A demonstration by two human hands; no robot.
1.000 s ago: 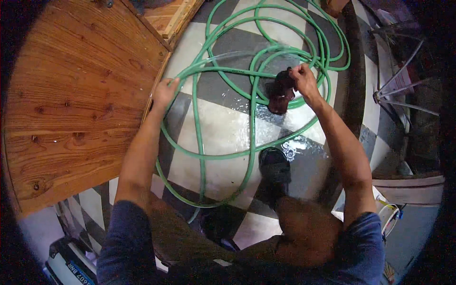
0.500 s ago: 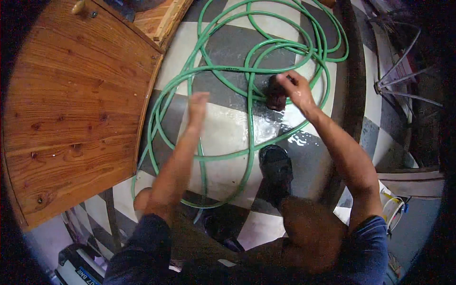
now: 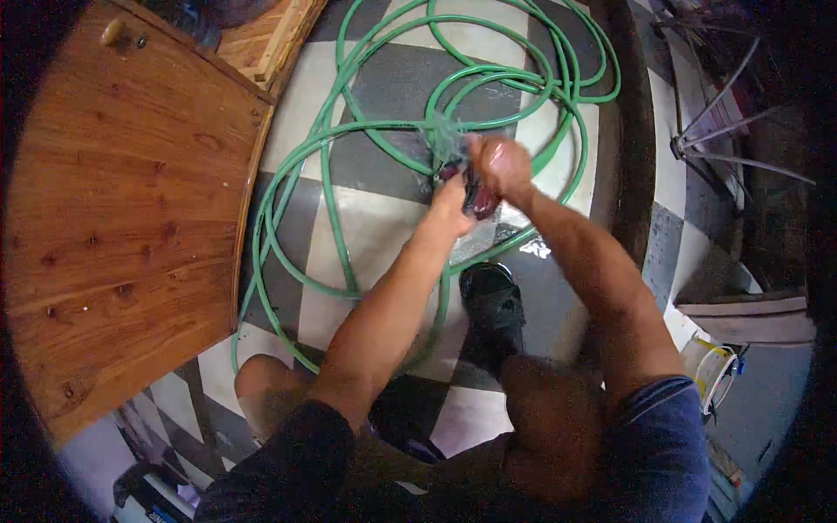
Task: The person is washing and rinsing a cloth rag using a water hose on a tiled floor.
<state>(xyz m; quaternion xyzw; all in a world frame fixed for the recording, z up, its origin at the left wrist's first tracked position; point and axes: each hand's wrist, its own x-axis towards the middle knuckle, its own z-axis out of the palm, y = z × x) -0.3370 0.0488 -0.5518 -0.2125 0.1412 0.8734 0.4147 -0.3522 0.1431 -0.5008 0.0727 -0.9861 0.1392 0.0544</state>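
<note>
Between my hands is a wet, dark reddish-brown thing, too blurred and covered to tell its kind. My left hand grips its near left side. On its right, my right hand is closed in a fist against it, with the fingertips hidden. Water sprays up just beyond both hands. A long green hose lies in loose loops on the floor under and around them.
The checkered tile floor is wet in places. A wooden door stands at the left. My foot in a dark sandal is just below the hands. At the right are a dark raised edge and a frame of thin metal rods.
My left hand has come in from the left and taken hold of the dark thing. My right hand has shifted left with it, and water now splashes above them.
</note>
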